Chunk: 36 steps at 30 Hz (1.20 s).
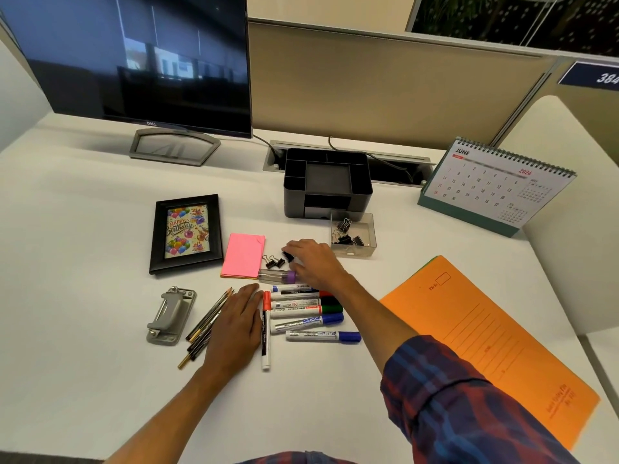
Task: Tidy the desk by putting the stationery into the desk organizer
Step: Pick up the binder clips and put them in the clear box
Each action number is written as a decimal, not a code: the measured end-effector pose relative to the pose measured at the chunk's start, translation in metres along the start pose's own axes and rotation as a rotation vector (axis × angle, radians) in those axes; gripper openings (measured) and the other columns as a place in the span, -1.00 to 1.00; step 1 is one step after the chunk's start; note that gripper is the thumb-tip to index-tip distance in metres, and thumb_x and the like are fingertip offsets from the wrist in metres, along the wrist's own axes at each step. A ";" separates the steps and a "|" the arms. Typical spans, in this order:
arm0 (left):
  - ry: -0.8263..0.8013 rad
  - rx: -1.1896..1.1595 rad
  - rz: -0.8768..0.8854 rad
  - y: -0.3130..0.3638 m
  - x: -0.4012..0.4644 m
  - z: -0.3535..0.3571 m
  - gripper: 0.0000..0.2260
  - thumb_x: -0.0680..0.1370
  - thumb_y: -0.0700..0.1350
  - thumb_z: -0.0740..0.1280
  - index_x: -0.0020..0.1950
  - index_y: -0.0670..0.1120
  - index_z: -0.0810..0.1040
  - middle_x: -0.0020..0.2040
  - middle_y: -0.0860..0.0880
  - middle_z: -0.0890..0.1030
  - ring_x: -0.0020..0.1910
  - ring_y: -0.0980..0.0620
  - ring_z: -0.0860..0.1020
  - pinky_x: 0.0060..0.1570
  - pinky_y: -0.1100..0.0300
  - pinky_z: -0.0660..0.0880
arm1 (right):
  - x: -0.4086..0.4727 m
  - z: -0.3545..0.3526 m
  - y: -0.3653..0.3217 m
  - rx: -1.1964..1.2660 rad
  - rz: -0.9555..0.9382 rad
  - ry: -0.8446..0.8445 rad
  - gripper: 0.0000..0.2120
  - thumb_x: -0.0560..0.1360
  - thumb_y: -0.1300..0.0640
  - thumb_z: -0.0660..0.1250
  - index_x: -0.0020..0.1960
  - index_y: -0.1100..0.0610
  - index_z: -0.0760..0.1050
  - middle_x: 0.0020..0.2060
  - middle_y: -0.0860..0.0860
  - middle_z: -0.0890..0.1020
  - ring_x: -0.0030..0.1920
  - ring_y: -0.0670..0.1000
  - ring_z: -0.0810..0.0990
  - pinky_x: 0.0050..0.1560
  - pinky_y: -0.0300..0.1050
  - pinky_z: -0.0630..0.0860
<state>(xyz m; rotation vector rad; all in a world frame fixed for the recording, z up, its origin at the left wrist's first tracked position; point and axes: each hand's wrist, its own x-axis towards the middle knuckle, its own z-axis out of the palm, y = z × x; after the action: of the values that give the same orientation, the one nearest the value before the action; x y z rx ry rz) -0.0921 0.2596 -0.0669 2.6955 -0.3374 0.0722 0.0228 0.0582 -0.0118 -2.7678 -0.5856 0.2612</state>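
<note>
A black desk organizer (327, 182) stands at the back middle of the white desk. In front of it, my right hand (313, 261) reaches over loose black binder clips and pinches one binder clip (287, 256); two more clips (274, 262) lie just left. My left hand (236, 324) rests flat on the desk over several pencils (209, 318). Between the hands lie several markers (306, 311), a clear tube with a purple cap (278, 276) and a pink sticky-note pad (244, 255). A clear drawer tray (355, 234) holds several binder clips.
A framed birthday picture (186, 232) lies at left, a grey hole punch (170, 314) in front of it. An orange folder (495, 343) covers the right side. A desk calendar (495, 185) stands at back right, a monitor (140, 61) at back left.
</note>
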 end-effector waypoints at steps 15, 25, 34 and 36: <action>0.004 0.011 0.006 -0.002 0.001 0.003 -0.52 0.62 0.03 -0.02 0.43 -0.12 0.43 0.43 -0.10 0.44 0.42 -0.07 0.38 0.47 0.05 0.17 | -0.009 -0.003 0.018 -0.017 0.107 0.284 -0.67 0.61 -0.01 0.23 0.34 0.04 0.44 0.22 0.02 0.59 0.25 0.05 0.50 0.36 0.05 0.24; 0.031 0.053 0.052 -0.001 0.000 0.002 -0.55 0.62 -0.03 0.02 0.42 -0.17 0.44 0.40 -0.13 0.46 0.40 -0.09 0.40 0.48 -0.01 0.14 | -0.027 -0.029 0.059 0.143 0.387 0.542 -0.63 0.61 -0.04 0.23 0.35 0.10 0.47 0.21 0.06 0.60 0.23 0.09 0.51 0.36 0.04 0.24; 0.012 0.169 0.119 0.000 -0.001 0.005 -0.56 0.59 -0.09 0.05 0.38 -0.24 0.46 0.36 -0.18 0.51 0.37 -0.14 0.44 0.45 -0.10 0.12 | -0.024 -0.023 0.042 0.086 0.328 0.452 -0.60 0.57 0.00 0.28 0.37 0.09 0.45 0.28 0.05 0.55 0.30 0.08 0.48 0.39 0.05 0.23; 0.004 0.174 0.123 0.000 -0.003 0.006 -0.54 0.62 -0.07 0.01 0.41 -0.24 0.43 0.39 -0.18 0.47 0.40 -0.14 0.41 0.44 -0.13 0.14 | -0.021 -0.016 0.029 0.078 0.265 0.437 -0.61 0.56 -0.01 0.29 0.35 0.08 0.46 0.27 0.04 0.56 0.30 0.07 0.48 0.39 0.07 0.23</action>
<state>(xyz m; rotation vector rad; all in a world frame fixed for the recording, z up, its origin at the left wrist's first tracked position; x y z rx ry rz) -0.0951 0.2579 -0.0730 2.8425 -0.5180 0.1497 0.0188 0.0197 -0.0036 -2.6959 -0.0968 -0.2569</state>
